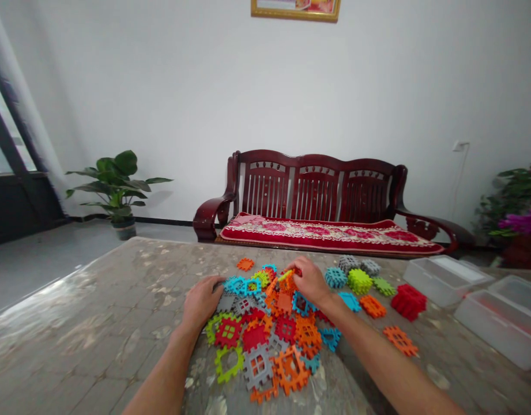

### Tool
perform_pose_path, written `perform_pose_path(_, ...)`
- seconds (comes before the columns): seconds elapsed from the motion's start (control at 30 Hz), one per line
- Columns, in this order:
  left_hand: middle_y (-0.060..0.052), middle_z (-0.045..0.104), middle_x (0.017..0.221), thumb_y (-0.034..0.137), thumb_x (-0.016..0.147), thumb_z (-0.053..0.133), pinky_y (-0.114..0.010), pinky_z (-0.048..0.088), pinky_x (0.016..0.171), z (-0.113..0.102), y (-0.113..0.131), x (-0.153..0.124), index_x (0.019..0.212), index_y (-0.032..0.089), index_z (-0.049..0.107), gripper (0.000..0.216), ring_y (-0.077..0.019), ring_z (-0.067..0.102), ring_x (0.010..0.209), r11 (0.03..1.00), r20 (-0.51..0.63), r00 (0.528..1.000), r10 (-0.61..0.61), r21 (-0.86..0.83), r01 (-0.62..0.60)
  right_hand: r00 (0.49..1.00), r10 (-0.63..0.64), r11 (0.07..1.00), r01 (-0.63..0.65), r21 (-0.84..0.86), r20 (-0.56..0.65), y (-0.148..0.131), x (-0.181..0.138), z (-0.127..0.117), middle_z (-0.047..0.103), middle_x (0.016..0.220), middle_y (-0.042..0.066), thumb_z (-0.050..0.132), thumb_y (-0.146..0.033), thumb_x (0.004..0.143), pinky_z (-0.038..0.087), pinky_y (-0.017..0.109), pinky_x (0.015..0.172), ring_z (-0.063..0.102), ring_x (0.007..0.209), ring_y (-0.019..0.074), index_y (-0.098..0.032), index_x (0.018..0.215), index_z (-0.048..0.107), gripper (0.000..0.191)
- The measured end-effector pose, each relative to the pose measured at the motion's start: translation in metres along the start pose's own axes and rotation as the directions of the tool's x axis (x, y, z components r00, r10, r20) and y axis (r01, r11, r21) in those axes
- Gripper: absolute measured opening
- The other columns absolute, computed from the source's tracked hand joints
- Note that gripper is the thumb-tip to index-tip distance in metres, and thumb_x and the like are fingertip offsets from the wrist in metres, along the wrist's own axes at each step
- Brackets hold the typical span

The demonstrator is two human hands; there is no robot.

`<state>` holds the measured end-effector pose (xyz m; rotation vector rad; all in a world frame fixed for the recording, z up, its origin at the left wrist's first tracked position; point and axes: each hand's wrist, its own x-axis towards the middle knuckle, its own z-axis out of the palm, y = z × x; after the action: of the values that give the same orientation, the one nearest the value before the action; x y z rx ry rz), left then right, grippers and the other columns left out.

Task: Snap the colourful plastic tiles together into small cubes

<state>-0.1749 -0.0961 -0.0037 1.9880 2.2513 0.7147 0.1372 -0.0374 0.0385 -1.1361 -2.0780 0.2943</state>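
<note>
A heap of interlocking plastic tiles in orange, red, blue, grey and lime green lies in front of me, with a grey window tile (pixel 258 366) and an orange frame tile (pixel 291 369) at its near edge. My right hand (pixel 309 280) is closed at the far right of the heap, its fingertips pinching an orange tile (pixel 286 281); a bit of lime green shows beside it. At the heap's left side rests my left hand (pixel 202 301), thumb and fingers slightly apart, touching the edge near the blue tiles (pixel 236 284) and a grey tile (pixel 226 302).
Sorted stacks stand to the right: red tiles (pixel 409 301), lime green tiles (pixel 359 281), blue tiles (pixel 335 277) and grey tiles (pixel 349 264). Clear plastic boxes (pixel 499 323) sit at the table's right. Beyond the patterned tablecloth (pixel 96 323) is a wooden bench (pixel 315 190).
</note>
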Motion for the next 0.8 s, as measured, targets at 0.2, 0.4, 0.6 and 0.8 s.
perform_pose_path(0.2, -0.003, 0.072, 0.128, 0.032, 0.092, 0.044, -0.035, 0.047, 0.103, 0.002, -0.002, 0.001, 0.116, 0.027, 0.072, 0.037, -0.0235, 0.064, 0.119, 1.000, -0.005, 1.000, 0.005, -0.002, -0.005, 0.995, -0.037, 0.993, 0.027, 0.115, 0.089, 0.004, -0.056, -0.012, 0.070, 0.116, 0.005, 0.043, 0.003, 0.055, 0.046, 0.037, 0.104, 0.062, 0.114, 0.0202, -0.021, 0.096, 0.070, 0.055)
perform_pose_path(0.4, -0.002, 0.072, 0.127, 0.032, 0.092, 0.043, -0.033, 0.047, 0.102, 0.002, -0.003, 0.002, 0.116, 0.028, 0.072, 0.038, -0.0225, 0.065, 0.119, 1.000, -0.011, 1.000, 0.010, 0.010, -0.010, 0.983, 0.172, 0.981, -0.166, -0.097, 0.058, -0.014, -0.063, -0.023, 0.072, 0.112, 0.006, 0.055, -0.011, 0.074, 0.045, 0.036, 0.100, 0.063, 0.109, 0.0230, -0.022, 0.104, 0.070, 0.034)
perform_pose_path(0.6, -0.002, 0.073, 0.126, 0.033, 0.092, 0.043, -0.033, 0.048, 0.102, 0.004, -0.005, 0.003, 0.116, 0.028, 0.073, 0.038, -0.0222, 0.065, 0.118, 1.000, -0.018, 1.000, 0.014, 0.018, -0.014, 0.951, 0.294, 0.906, -0.246, -0.345, 0.094, -0.054, -0.053, -0.012, 0.066, 0.127, 0.012, 0.067, -0.049, 0.082, 0.043, 0.040, 0.098, 0.058, 0.117, 0.0296, -0.020, 0.131, 0.060, 0.058)
perform_pose_path(0.8, -0.002, 0.072, 0.129, 0.034, 0.091, 0.042, -0.035, 0.047, 0.102, 0.004, -0.005, 0.004, 0.116, 0.030, 0.072, 0.039, -0.0240, 0.064, 0.120, 1.000, 0.001, 1.000, 0.000, 0.011, 0.000, 0.966, 0.234, 0.876, -0.159, -0.456, 0.112, -0.062, -0.055, -0.002, 0.068, 0.124, 0.010, 0.063, -0.037, 0.085, 0.041, 0.039, 0.099, 0.054, 0.118, 0.0296, -0.022, 0.135, 0.058, 0.053)
